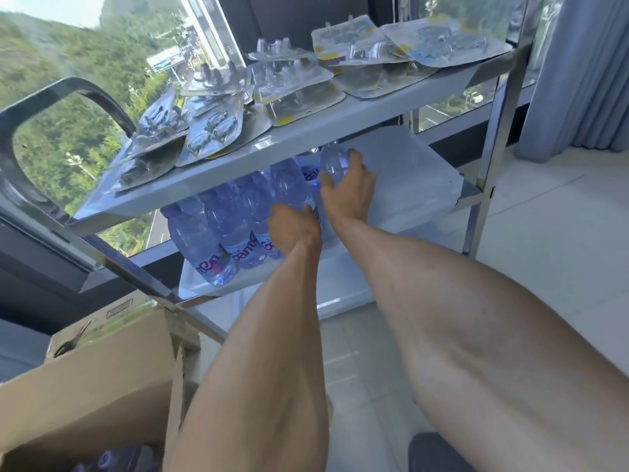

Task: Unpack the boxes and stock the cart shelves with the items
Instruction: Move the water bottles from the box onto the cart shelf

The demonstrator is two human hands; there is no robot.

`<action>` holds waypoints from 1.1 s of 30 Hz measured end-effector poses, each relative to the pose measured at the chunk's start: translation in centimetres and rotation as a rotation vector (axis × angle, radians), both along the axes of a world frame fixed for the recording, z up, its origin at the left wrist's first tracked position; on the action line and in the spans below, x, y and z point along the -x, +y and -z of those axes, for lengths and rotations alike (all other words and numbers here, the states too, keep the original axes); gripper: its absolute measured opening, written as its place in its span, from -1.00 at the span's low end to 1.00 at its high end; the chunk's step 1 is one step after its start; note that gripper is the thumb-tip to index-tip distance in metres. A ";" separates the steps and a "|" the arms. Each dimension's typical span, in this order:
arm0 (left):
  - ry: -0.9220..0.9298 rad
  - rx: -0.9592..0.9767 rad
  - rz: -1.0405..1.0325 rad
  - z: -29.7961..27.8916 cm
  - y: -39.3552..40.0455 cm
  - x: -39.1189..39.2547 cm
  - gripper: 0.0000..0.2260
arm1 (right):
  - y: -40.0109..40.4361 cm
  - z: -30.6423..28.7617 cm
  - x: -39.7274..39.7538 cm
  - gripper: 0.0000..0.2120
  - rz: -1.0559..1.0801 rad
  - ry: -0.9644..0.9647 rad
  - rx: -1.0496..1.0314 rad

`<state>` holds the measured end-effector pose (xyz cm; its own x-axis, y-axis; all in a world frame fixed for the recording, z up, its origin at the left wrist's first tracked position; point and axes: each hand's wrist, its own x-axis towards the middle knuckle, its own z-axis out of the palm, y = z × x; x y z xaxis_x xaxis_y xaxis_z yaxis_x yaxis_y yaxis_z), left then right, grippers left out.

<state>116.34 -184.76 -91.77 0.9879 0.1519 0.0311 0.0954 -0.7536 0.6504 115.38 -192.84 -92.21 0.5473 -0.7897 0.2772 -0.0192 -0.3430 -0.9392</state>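
Both arms reach into the middle shelf (418, 185) of a metal cart (493, 107). The right hand (347, 185) is curled around a clear water bottle (333, 161), thumb on its left side and fingers over its right side; the bottle stands upright at the far right end of the bottle group, just under the edge of the top shelf (306, 137). The left hand (294, 228) is nearer and lower, with its fingers bent against the side of the water bottles (235, 226) in the group; whether it really grips one or only presses on it, I cannot tell, because the fingers are hidden behind the hand. The group stands on the left part of the middle shelf, labels facing near, and the right part of this shelf is bare white surface.

The top shelf overhangs the bottles and hides their caps. It is covered with flat blister packs (292, 83), overlapping from left to right. Near left stands an open cardboard box (88, 386), with more bottle caps (109, 459) visible in it at the bottom edge. A curved cart handle (68, 88) rises at far left
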 end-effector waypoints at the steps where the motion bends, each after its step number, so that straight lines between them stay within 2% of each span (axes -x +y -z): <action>1: -0.015 0.000 -0.003 0.2 0.0 -0.1 -0.58 | 0.1 -0.1 -0.1 -0.54 -0.019 -0.030 -0.005; 4: -0.064 0.015 -0.011 0.8 0.2 -0.2 -0.61 | 0.8 0.8 -0.1 -0.56 -0.094 -0.045 -0.023; 9: -0.106 0.013 -0.023 1.3 0.5 -0.1 -0.64 | 1.5 2.3 0.3 -0.47 -0.163 -0.046 -0.040; 13: -0.116 -0.017 -0.010 1.8 0.5 -0.3 -0.61 | 1.2 3.8 1.1 -0.23 -0.105 0.136 0.086; 15: -0.124 -0.034 0.003 2.1 0.6 -0.5 -0.60 | 1.3 4.4 1.1 -0.18 -0.078 0.217 0.075; 18: -0.139 -0.066 0.012 2.2 0.9 -0.6 -0.62 | 1.6 4.6 0.7 -0.38 -0.038 0.310 -0.017; 22: -0.148 -0.087 0.016 2.8 0.8 -0.4 -0.61 | 1.9 4.7 0.3 -0.58 -0.011 0.308 -0.030; 27: -0.163 -0.090 -0.005 3.3 0.7 -1.1 -0.63 | 1.5 5.3 -1.0 -0.62 0.038 0.332 -0.046; 31: -0.191 -0.051 -0.015 4.6 0.9 -1.5 -0.66 | 1.8 5.9 -2.7 -0.62 0.051 0.269 -0.095; 33: -0.184 -0.029 -0.017 5.6 1.0 -1.5 -0.61 | 1.9 6.0 -3.4 -0.68 0.073 0.274 -0.123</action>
